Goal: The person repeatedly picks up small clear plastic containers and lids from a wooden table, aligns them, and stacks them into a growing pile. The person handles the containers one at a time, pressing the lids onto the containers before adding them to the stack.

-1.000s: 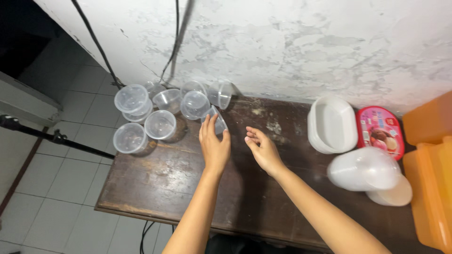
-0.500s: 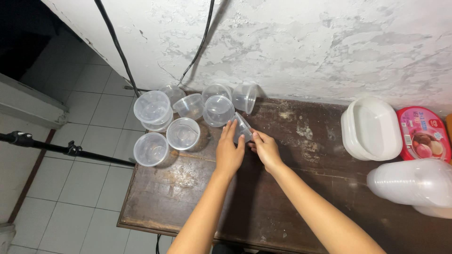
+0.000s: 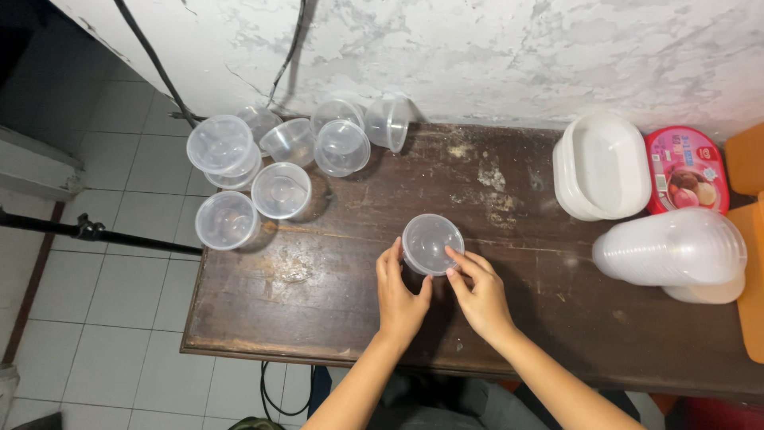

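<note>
A clear round plastic container (image 3: pixel 430 242) sits near the middle of the dark wooden table (image 3: pixel 318 310). My left hand (image 3: pixel 400 296) cups its left side, fingers curled against the wall. From the right, my right hand (image 3: pixel 480 291) holds it with fingertips on the rim. Both hands grip the same container. Several more clear round containers (image 3: pixel 280 190) lie clustered at the table's far left corner, some upright, some tipped on their sides.
A stack of white oval tubs (image 3: pixel 602 166) stands at the back right, beside a red oval lid (image 3: pixel 687 167). A stack of translucent lids (image 3: pixel 672 247) lies on its side at the right. An orange object (image 3: pixel 751 239) borders the right edge. The wall runs along the back.
Both hands have pulled one clear container away from the cluster toward the table's near middle. The camera has shifted, so the table sits more centred.
</note>
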